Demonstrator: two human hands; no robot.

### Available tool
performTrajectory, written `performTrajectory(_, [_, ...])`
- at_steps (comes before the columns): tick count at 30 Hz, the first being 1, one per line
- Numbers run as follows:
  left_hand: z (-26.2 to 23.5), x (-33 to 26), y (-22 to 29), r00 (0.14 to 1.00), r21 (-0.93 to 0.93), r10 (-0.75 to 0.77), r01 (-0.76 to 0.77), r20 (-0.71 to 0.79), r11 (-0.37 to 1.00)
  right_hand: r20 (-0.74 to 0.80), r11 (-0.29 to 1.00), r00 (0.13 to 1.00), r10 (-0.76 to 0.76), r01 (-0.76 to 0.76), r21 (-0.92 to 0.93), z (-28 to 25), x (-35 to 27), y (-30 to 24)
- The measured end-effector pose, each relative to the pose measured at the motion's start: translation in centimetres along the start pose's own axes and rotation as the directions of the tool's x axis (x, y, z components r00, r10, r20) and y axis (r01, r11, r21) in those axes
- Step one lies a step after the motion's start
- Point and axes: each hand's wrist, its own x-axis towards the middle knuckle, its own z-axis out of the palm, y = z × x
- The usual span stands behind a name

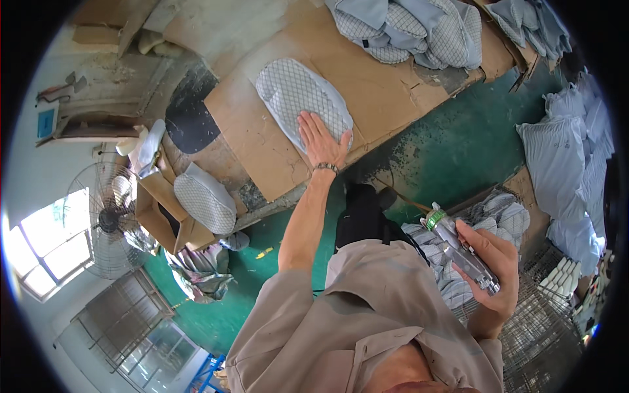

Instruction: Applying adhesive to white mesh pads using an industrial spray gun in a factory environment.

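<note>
Now, left hand [320, 141] released, palm flat on quilted grey pad [303, 98], lying on cardboard-covered counter [380, 92]. Right hand [491, 268] clenched around metal spray gun [462, 252], held up near the chest, well apart from the pad. Pad probably light, soft and floppy; better to hold at the edge. Gun looking stiff and heavier; grip at the handle.
</note>
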Motion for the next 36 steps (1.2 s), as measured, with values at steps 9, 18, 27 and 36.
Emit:
performTrajectory(9, [-0.3,0.4,-1.0,1.000,-0.054,0.029,-0.028,0.012,0.998,-0.160,0.984,0.982,-0.099,0.072,-0.163,5.1,4.7,-8.5])
performTrajectory(18, [-0.5,0.4,-1.6,1.000,-0.112,0.010,-0.010,0.005,0.994,-0.122,0.961,0.993,0.001,-0.035,-0.276,8.7,8.0,-15.5])
performTrajectory(27, [-0.8,0.5,-2.0,1.000,-0.160,0.006,-0.006,0.002,0.987,-0.114,0.918,0.992,-0.050,0.001,-0.396,9.9,9.8,-18.7])
performTrajectory(36, [-1.1,0.4,-2.1,1.000,-0.199,0.003,-0.004,-0.008,0.980,-0.178,0.914,0.983,0.034,-0.102,-0.392,10.9,6.9,-18.1])
